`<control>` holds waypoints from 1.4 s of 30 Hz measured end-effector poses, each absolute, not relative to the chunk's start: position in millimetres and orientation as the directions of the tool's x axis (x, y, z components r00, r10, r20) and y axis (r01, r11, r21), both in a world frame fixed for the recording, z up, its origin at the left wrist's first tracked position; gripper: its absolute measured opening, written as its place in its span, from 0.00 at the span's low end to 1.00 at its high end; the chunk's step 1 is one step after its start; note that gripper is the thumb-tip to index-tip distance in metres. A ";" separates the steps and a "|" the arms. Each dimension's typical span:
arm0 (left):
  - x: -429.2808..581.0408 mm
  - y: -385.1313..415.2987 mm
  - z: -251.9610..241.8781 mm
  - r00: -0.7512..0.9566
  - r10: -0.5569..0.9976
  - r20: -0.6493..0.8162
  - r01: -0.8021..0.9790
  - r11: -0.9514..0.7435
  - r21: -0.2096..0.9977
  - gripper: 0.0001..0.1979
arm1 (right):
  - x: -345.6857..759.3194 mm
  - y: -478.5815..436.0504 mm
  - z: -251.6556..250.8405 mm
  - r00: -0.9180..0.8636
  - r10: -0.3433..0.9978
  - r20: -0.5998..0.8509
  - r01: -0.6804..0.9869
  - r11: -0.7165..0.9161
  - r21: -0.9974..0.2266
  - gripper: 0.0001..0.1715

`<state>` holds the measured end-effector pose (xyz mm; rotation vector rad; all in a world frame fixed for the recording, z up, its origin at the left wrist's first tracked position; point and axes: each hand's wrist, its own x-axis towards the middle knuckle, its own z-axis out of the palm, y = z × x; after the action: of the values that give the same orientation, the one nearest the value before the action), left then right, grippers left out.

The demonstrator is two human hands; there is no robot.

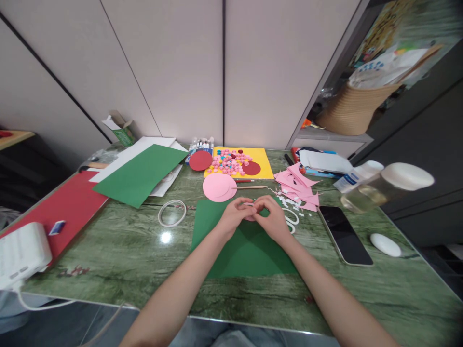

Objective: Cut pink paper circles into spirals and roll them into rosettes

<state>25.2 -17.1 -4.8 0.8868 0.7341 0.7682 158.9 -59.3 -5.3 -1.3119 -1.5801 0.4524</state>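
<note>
My left hand (234, 218) and my right hand (273, 219) meet over a green paper sheet (249, 255). Between their pinched fingertips is a small piece of pink paper (249, 218), mostly covered by the fingers. White scissor handles (295, 217) show just right of my right hand; the blades are hidden. Beyond my left hand lie overlapping pink paper circles (215, 187). A wooden stick (249, 187) with a pointed end rests beside them, near a red pencil-like stick (243, 181).
Yellow paper (265, 161) bears pink beads (231, 166) and a red circle (251, 168). Pink scraps (294, 185) lie at right, near a phone (345, 236) and a bottle (372, 193). A tape roll (159, 216), another green sheet (141, 173) and a white power bank (25, 253) are left.
</note>
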 end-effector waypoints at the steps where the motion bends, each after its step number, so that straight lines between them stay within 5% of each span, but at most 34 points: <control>1: 24.7 -16.7 -4.5 0.510 0.826 -0.240 -0.270 0.419 0.867 0.21 | 159.1 -59.4 -4.8 0.073 0.893 0.443 0.524 0.344 -0.779 0.05; 10: 23.0 -14.9 -2.1 0.530 0.818 -0.226 -0.251 0.406 0.879 0.18 | 161.0 -58.9 -8.5 -0.056 0.914 0.401 0.517 0.370 -0.772 0.11; 21: 24.9 -17.9 -6.3 0.552 0.803 -0.226 -0.291 0.439 0.850 0.21 | 160.5 -60.1 -6.0 0.092 0.891 0.445 0.551 0.327 -0.768 0.02; 27: 26.7 -20.3 -7.2 0.575 0.791 -0.211 -0.305 0.446 0.842 0.19 | 160.2 -59.2 -7.5 0.104 0.889 0.446 0.530 0.330 -0.781 0.06; 42: 22.6 -17.0 3.4 0.553 0.794 -0.252 -0.296 0.471 0.831 0.18 | 161.5 -62.5 -2.9 -0.063 0.905 0.420 0.517 0.390 -0.762 0.10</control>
<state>22.6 -17.0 3.4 0.8236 0.6979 0.7382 161.5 -62.5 -2.9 -1.2570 -1.7190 0.5237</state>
